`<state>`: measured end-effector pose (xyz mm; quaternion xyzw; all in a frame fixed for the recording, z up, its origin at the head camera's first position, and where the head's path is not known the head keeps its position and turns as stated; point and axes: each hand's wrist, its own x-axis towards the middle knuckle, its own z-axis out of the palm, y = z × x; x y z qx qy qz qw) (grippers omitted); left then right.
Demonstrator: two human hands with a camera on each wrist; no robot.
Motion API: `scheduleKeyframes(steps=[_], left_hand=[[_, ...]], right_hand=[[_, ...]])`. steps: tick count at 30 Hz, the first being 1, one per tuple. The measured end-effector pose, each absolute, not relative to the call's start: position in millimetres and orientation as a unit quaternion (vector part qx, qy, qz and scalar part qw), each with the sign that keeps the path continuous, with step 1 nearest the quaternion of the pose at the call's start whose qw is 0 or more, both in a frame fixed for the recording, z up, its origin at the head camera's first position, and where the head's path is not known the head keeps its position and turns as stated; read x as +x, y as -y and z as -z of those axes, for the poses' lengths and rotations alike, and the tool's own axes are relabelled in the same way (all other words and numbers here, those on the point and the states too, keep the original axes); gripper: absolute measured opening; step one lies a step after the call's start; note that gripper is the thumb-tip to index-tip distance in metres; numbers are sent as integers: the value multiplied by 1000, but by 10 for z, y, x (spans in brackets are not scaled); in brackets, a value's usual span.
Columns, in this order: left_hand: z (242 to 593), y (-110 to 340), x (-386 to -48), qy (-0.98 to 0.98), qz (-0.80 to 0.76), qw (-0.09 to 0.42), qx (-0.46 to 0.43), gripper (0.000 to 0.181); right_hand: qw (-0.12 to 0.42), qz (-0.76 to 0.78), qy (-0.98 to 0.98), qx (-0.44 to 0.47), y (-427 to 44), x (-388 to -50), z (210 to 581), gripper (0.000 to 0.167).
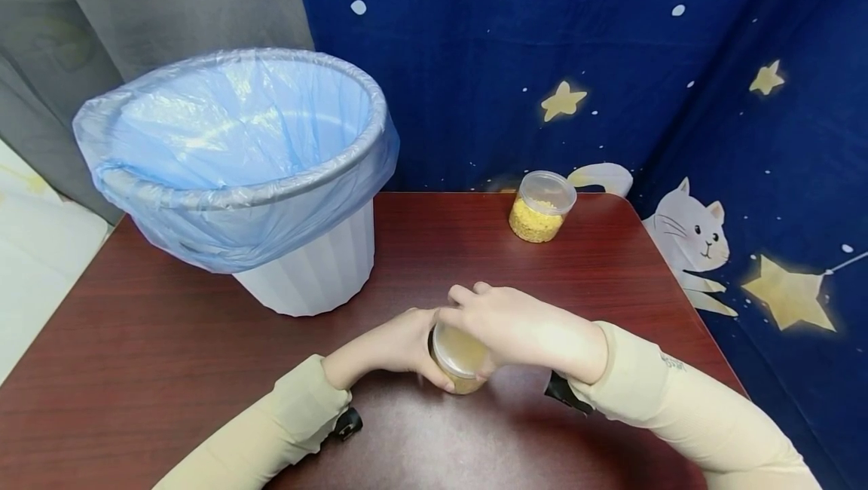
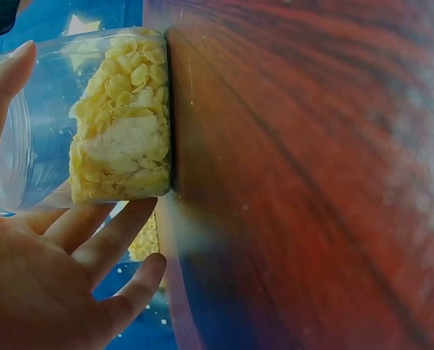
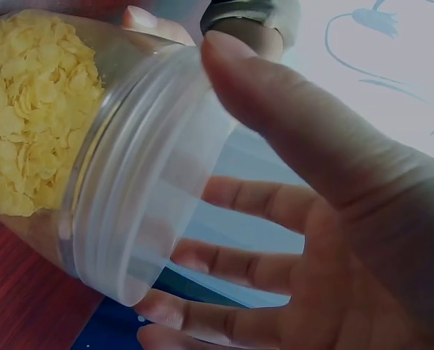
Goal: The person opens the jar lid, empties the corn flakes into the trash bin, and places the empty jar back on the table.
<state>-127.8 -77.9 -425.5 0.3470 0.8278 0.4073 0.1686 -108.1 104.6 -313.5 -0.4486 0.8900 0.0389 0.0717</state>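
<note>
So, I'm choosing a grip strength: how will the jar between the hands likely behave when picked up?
The jar is probably light for its size, as the flakes leave part of it unfilled. Its smooth, clear wall may be slippery. Being round, it could roll if laid on its side.

From the held clear round jar of yellow flakes (image 1: pixel 458 354), a white ribbed bin with blue plastic liner (image 1: pixel 312 279) blocks ten o'clock; a second, yellow-filled clear jar (image 1: pixel 538 218) blocks one. Dark-red tabletop (image 1: pixel 434 249) is free between them, toward twelve.
</note>
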Motion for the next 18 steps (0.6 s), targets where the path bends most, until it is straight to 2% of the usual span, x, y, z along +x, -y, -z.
scheduleKeyframes(steps=[5,12,18], left_hand=[[4249,777,-1274,-820,-418,169,352,74],[4243,784,-1275,-822,-407,163,364,86],[4249,782,-1275,-822,-403,163,368,84]], right_hand=[[80,-37,-882,-463,-1062,-1081,3115,75],[76,-36,-869,-487,-1109,-1076,3095,74],[79,-43,-858,-506,-1115,-1073,3074,74]])
